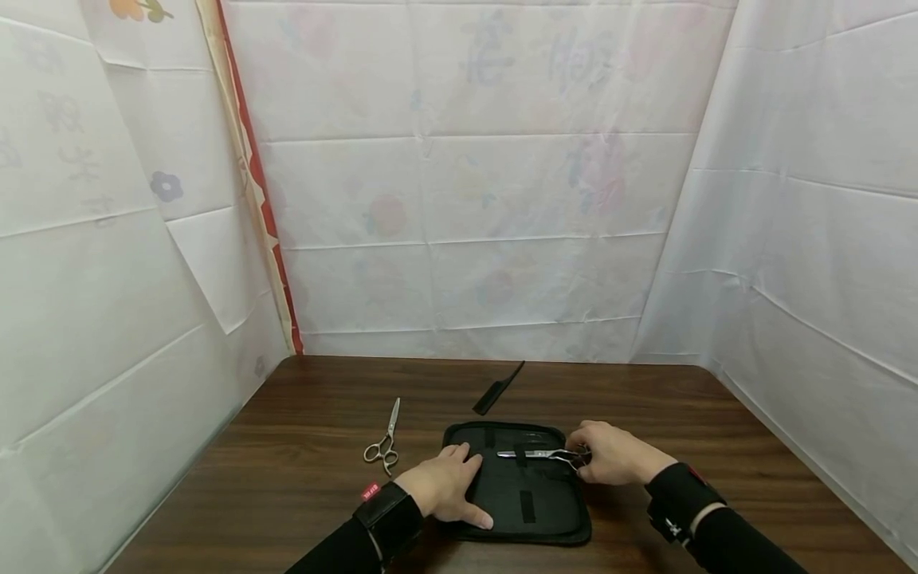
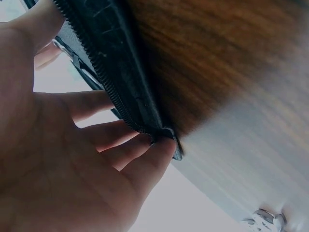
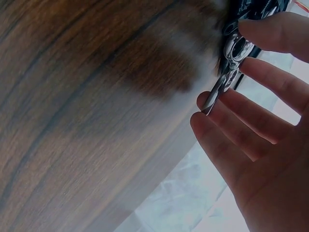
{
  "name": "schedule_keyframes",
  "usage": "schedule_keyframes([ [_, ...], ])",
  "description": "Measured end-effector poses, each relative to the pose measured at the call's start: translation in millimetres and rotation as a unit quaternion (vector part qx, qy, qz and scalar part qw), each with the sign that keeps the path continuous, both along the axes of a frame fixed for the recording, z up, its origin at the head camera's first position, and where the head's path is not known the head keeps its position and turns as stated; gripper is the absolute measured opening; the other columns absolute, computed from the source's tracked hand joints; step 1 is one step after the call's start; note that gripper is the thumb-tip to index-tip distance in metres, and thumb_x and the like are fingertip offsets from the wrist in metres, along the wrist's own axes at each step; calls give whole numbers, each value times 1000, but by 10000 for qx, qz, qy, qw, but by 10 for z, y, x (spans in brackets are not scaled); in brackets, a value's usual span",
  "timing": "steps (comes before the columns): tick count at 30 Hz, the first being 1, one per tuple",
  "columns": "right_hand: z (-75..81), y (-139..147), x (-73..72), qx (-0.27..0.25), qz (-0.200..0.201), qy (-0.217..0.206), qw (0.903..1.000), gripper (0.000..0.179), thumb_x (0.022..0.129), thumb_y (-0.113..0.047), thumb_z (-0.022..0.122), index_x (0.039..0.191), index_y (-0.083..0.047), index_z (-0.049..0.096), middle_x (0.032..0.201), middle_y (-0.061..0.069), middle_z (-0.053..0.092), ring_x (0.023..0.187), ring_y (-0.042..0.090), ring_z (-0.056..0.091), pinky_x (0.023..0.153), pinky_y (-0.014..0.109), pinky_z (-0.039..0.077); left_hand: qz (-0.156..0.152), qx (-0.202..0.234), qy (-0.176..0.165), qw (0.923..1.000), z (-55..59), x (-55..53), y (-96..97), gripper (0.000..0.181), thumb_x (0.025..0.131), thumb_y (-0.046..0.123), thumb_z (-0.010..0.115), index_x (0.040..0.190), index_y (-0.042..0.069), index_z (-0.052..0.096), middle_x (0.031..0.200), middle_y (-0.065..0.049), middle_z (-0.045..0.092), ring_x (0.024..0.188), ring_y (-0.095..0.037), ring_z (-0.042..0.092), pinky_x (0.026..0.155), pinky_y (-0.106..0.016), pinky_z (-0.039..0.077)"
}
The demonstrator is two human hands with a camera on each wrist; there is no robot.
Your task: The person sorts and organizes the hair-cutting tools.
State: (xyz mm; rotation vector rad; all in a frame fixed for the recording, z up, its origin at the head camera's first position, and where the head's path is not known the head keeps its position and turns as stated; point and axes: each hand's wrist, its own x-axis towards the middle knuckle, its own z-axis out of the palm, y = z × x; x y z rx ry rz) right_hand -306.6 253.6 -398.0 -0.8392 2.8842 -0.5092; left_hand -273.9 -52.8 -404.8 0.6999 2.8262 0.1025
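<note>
A black zip case (image 1: 518, 498) lies opened flat on the table, its elastic loops facing up. My left hand (image 1: 448, 484) rests on its left side, fingers spread. In the left wrist view the fingers touch the zipper edge (image 2: 104, 77). A pair of silver scissors (image 1: 534, 454) lies across the upper right of the case, its blades under an elastic loop (image 1: 520, 455). My right hand (image 1: 613, 453) pinches the handles at the case's right edge. From the right wrist, the finger rings (image 3: 237, 48) show between thumb and fingers.
A second pair of silver scissors (image 1: 390, 438) lies on the table left of the case. Behind the case is a black comb (image 1: 495, 395) with a thin tail. White sheets (image 1: 459, 199) hang around the brown wooden table (image 1: 323, 446) at the back and both sides.
</note>
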Motion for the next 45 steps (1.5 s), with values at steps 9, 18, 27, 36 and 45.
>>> schedule_keyframes([
  [9, -19, -9, -6, -8, -58, -9, 10000, 31, 82, -7, 78, 113, -7, 73, 103, -1, 60, 89, 20, 60, 76, 44, 52, 1, 4, -5, 10000, -4, -1, 0, 93, 81, 67, 74, 153, 15, 47, 159, -13, 39, 147, -30, 34, 111, -48, 40],
  [18, 43, 10, 9, -43, -87, -138, 9999, 36, 86, -12, 79, 119, -6, 70, 108, 4, 61, 95, 24, 62, 79, 47, 53, -2, -44, 30, 10000, 1, 5, -1, 94, 81, 68, 73, 153, 15, 46, 159, -13, 38, 147, -30, 34, 111, -48, 40],
  [27, 30, 39, -8, -84, -94, -176, 9998, 42, 84, -18, 84, 120, -3, 69, 105, 4, 64, 91, 21, 63, 77, 44, 54, -2, -36, 44, 10000, 9, 17, -2, 93, 82, 67, 73, 154, 15, 46, 160, -13, 38, 148, -30, 34, 110, -49, 41],
  [36, -15, 51, -30, -75, -80, -77, 9999, 40, 84, -16, 83, 119, -3, 70, 105, 3, 66, 92, 21, 65, 77, 44, 55, -9, -42, 43, 10000, 4, 20, -2, 94, 82, 67, 73, 154, 15, 45, 160, -13, 37, 148, -30, 33, 111, -49, 40],
  [45, -9, 34, -16, -134, 18, -20, 9999, 37, 84, -14, 81, 118, -1, 71, 104, 3, 66, 90, 20, 65, 74, 41, 54, -22, -59, 51, 10000, -9, 12, -3, 94, 81, 68, 73, 154, 15, 46, 160, -12, 38, 148, -30, 34, 111, -48, 40],
])
